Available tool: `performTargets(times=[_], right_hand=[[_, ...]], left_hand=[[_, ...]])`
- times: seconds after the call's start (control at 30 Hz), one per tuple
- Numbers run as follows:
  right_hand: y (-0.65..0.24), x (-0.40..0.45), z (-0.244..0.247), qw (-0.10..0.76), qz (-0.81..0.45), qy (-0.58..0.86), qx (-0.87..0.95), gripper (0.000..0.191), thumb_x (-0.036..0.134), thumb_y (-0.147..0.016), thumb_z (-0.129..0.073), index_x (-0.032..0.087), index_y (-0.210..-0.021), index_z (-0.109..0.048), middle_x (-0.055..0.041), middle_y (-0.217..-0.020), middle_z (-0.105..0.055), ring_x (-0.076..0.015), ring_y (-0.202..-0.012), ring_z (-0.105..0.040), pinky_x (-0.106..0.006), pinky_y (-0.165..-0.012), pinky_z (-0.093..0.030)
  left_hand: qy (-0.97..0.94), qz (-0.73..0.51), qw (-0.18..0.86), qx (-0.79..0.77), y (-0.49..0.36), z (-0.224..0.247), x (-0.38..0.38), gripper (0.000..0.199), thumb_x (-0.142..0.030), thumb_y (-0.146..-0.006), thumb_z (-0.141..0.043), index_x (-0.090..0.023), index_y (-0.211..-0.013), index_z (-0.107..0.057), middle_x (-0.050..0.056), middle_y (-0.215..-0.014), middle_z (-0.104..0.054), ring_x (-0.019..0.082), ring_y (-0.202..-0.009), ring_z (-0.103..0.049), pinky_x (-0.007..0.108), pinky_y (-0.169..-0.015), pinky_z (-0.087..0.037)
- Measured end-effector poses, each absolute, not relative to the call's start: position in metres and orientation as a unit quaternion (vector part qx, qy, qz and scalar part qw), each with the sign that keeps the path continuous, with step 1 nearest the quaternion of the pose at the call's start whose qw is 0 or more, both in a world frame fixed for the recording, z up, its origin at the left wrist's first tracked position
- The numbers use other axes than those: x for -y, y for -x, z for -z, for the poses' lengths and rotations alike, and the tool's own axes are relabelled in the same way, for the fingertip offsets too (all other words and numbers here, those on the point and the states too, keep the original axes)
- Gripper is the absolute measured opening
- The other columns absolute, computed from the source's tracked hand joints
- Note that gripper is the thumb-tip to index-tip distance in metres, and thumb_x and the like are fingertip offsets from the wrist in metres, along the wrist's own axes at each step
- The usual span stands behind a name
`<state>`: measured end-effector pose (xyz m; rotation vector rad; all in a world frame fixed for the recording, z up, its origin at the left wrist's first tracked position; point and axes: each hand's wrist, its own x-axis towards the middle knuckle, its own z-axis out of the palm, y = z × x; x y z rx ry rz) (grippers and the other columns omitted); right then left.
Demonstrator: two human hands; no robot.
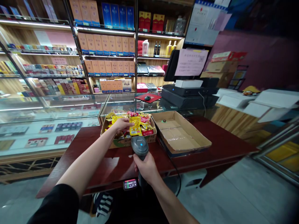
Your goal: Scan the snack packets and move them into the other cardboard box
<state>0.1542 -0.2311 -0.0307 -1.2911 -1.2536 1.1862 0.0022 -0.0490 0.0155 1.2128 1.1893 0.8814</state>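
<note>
My right hand [146, 166] is wrapped round the handle of a dark grey barcode scanner [139, 145], its head towards the left box. Pinched in my left hand [122, 124] is a yellow snack packet [135, 126], upright above the contents of a cardboard box [121, 143]. That box is heaped with red, yellow and gold snack packets [146, 119]. Just to its right lies a shallow cardboard tray [184, 132], with one small dark item on a green patch [163, 121] inside near its back left corner.
Both boxes stand on a dark red table [98, 158]. Behind are a glass display counter [86, 102], a red mouse pad [149, 97], and a monitor [171, 65] above a black till [187, 95]. A scanner cable [178, 174] hangs over the front edge. Shelves hold boxed goods [106, 45].
</note>
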Motion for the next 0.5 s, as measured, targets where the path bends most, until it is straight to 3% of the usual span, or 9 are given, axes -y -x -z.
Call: performTargets(times=[0.23, 0.5], right_hand=[[-0.153, 0.231, 0.03, 0.491, -0.473, 0.518, 0.516, 0.024, 0.036, -0.072, -0.06, 0.012, -0.075, -0.062, -0.0002, -0.043, -0.055, -0.0115, -0.037, -0.051, -0.02, -0.04, -0.04], [-0.151, 0.231, 0.028, 0.49, -0.468, 0.511, 0.529, 0.023, 0.035, -0.072, -0.059, 0.012, -0.073, -0.062, 0.0006, -0.04, -0.052, -0.0116, -0.035, -0.05, -0.02, -0.04, -0.038]], left_hand=[[-0.511, -0.378, 0.572, -0.519, -0.006, -0.024, 0.055, 0.043, -0.028, -0.046, -0.089, -0.015, -0.078, -0.064, 0.003, -0.073, -0.069, 0.017, -0.064, -0.066, 0.028, -0.056, -0.056], [-0.514, -0.375, 0.577, -0.512, -0.004, -0.027, 0.058, 0.042, -0.029, -0.047, -0.088, -0.015, -0.079, -0.066, 0.005, -0.075, -0.071, 0.017, -0.063, -0.066, 0.026, -0.055, -0.055]])
